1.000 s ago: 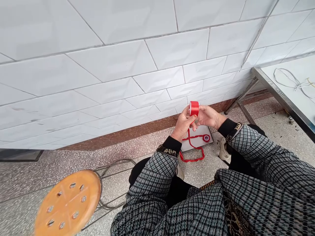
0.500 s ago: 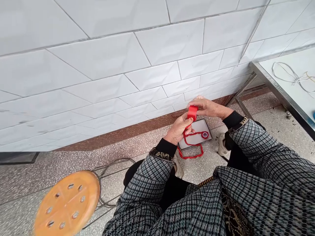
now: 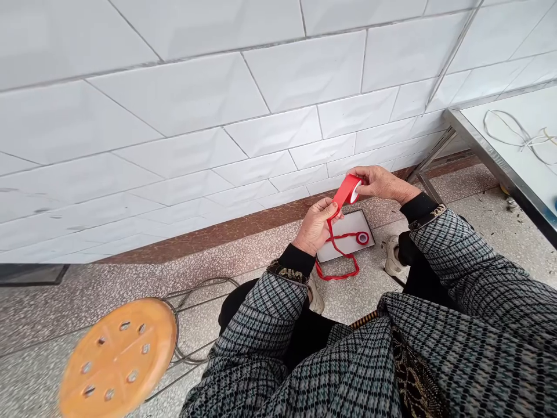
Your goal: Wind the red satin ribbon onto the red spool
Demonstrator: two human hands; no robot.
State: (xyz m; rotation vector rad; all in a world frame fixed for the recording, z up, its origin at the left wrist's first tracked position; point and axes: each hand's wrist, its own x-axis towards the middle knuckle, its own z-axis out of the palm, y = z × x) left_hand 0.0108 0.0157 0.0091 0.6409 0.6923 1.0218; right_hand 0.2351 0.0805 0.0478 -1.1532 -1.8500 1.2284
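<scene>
We look down along a white tiled wall [image 3: 300, 136] that meets a speckled terrazzo floor [image 3: 369, 290], with the person's two hands raised in front of the knees, well above the floor. The red satin ribbon roll [image 3: 346, 187] sits between them, nearer the right hand [image 3: 379, 182], whose thumb and fingers grip it by its white core; we judge that this hold leaves the wound face free to pay out. The left hand [image 3: 314, 225] has thumb and fingers closed on the flat band coming off the roll, probably so that the short stretch between the hands lies taut and untwisted. Below that pinch a loose red strip [image 3: 348, 277] hangs, its slack looping over a dark-edged white panel [image 3: 354, 223] and onto the floor. A smaller red roll [image 3: 362, 237] rests on the panel, perhaps there to keep it off the terrazzo; we cannot tell whether the strip joins it. To the left, a round orange stool seat [image 3: 119, 357] with punched holes stands near the person's legs; to the right, a thin white cable [image 3: 511, 134] lies loosely coiled on a metal-framed table [image 3: 483, 139].
</scene>
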